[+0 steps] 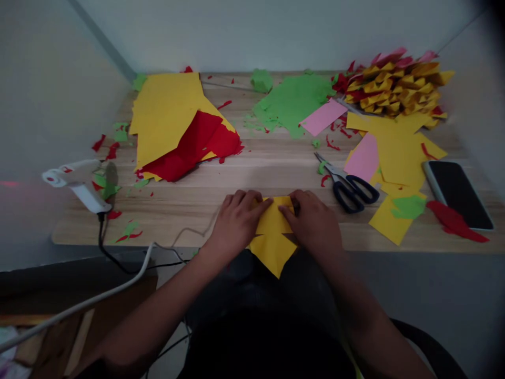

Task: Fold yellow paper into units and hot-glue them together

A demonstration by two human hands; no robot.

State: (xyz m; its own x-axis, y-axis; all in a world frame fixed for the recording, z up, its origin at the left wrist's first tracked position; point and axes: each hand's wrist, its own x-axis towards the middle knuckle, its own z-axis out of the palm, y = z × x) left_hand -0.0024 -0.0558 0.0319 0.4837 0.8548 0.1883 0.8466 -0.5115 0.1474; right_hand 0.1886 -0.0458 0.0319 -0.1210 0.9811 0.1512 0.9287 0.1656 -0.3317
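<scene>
The yellow paper piece point(275, 231) is at the near edge of the table point(256, 176), centred in front of the person, its pointed near end projecting past the edge above the lap. The left hand point(239, 218) grips the far left part of the piece, thumb on top; the right hand point(315, 218) grips the far right part in the same way. Whether a crease lies under the fingers cannot be told.

Progress, as judged from the layout: the piece in hand is shaped and partly folded, with a notch on each side, and appears unfinished. At far right, a pile of folded pieces point(398, 87), mostly yellow with some red and pink, appears complete. Material not folded: yellow sheets point(165, 116) with red paper point(203, 139) at far left, green paper point(298, 100) at the far middle, and loose yellow paper point(402, 152) at right. The scissors point(336, 178) lie right of the right hand, untouched; the glue gun point(82, 189) stands at left, also untouched
</scene>
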